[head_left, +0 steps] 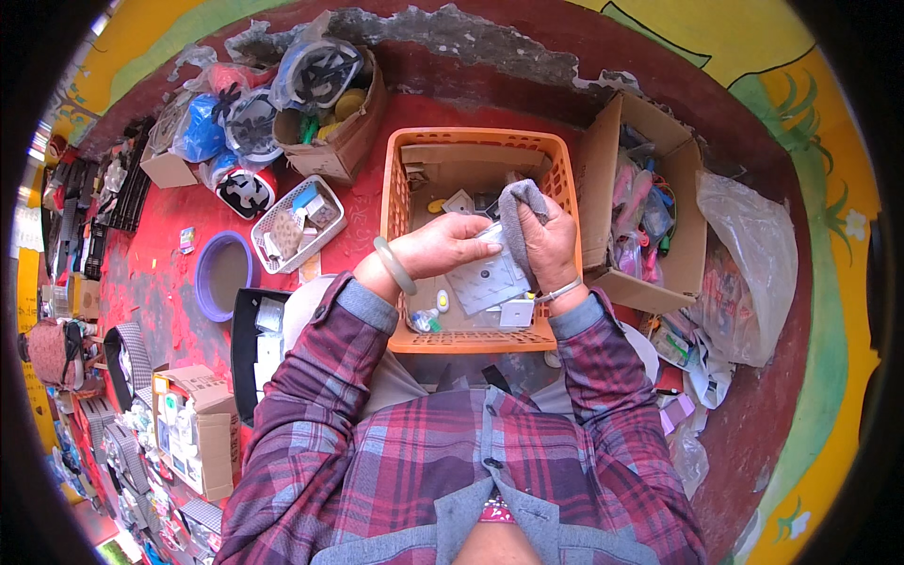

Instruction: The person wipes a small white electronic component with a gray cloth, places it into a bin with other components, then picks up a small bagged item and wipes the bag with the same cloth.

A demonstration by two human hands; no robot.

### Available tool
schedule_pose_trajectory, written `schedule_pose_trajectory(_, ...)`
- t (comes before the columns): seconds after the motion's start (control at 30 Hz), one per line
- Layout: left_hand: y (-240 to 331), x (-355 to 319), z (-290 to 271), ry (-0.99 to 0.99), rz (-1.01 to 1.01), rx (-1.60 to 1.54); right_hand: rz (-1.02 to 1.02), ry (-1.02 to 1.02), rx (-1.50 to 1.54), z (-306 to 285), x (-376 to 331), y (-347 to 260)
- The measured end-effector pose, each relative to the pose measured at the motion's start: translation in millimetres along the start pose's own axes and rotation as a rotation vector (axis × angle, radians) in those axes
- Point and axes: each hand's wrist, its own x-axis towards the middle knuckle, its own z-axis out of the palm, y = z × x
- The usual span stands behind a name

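Note:
Over the orange plastic basket (478, 345), my left hand (450, 247) pinches the upper edge of a flat, silvery-grey square piece (487, 280) with a small dark mark near its middle. A grey cloth (514, 209) is bunched in my right hand (556, 243), its lower part hanging against the right side of the square piece. Inside the basket lie a small white-and-yellow oval item (443, 300), a white square item (516, 314) and a clear bag with green and blue bits (425, 321). Farther back are a yellow piece (436, 205) and a white piece (459, 202).
A cardboard box (648, 294) of bagged pink items stands right, beside clear plastic bags (753, 273). At left are a white basket (332, 231), a purple basin (204, 282) and a black bin (244, 363). Behind them sits a box (330, 162) with bagged helmets (320, 73).

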Motion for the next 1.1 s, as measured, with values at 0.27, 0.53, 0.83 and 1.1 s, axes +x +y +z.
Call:
schedule_pose_trajectory(0.27,4,-3,1,-0.013,0.000,-0.055,0.044,-0.051,-0.037,-9,3,4)
schedule_pose_trajectory(0.53,6,-5,1,-0.014,-0.006,-0.057,0.056,-0.019,0.081,-9,4,-2)
schedule_pose_trajectory(0.83,9,-8,2,-0.014,-0.036,-0.112,0.092,-0.023,0.173,-13,8,-2)
schedule_pose_trajectory(1.1,23,-40,-22,0.116,0.051,-0.400,0.162,0.082,0.693,-117,43,19)
